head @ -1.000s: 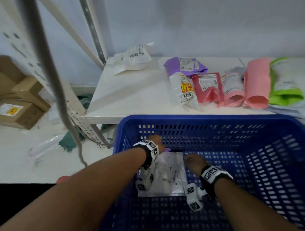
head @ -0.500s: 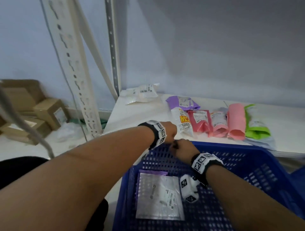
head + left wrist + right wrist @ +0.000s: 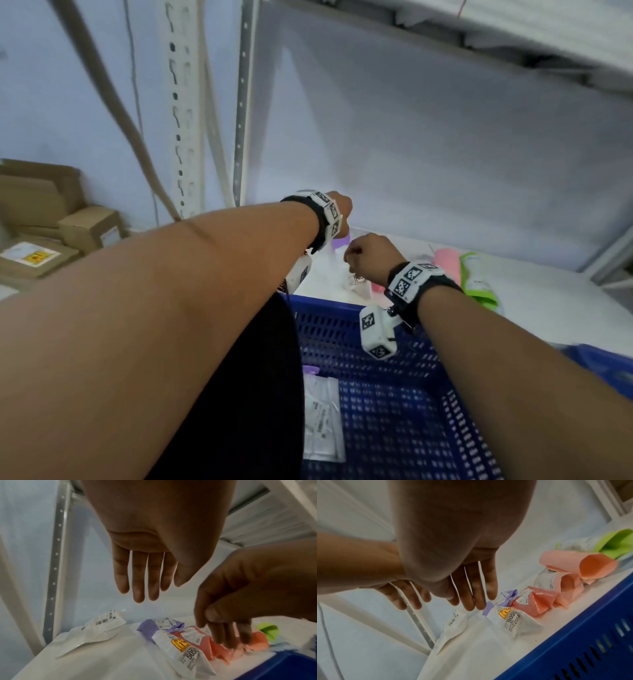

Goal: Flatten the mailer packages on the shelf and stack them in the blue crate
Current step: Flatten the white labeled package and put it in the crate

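Several crumpled mailers lie in a row on the white shelf (image 3: 96, 660): a purple one (image 3: 149, 628), a white one with a yellow 5055 label (image 3: 187, 654), red-pink ones (image 3: 537, 601), a pink roll (image 3: 568, 562) and a green one (image 3: 616, 543). A flatter white mailer (image 3: 101, 626) lies apart at the back left. My left hand (image 3: 142, 588) hovers over the shelf, fingers straight, holding nothing. My right hand (image 3: 471, 599) hangs beside it above the purple and labelled mailers, fingers loose and empty. One flat clear mailer (image 3: 322, 418) lies in the blue crate (image 3: 394, 404).
The crate's rim (image 3: 573, 649) runs along the shelf's front edge. White slotted uprights (image 3: 180, 120) stand at the left. The upper shelf (image 3: 513, 31) hangs overhead. Cardboard boxes (image 3: 44, 236) sit on the floor at the far left.
Both hands rose from the flat mailer in the crate and moved forward over the shelf. They now hover above the crumpled mailers. The head view tilted upward.
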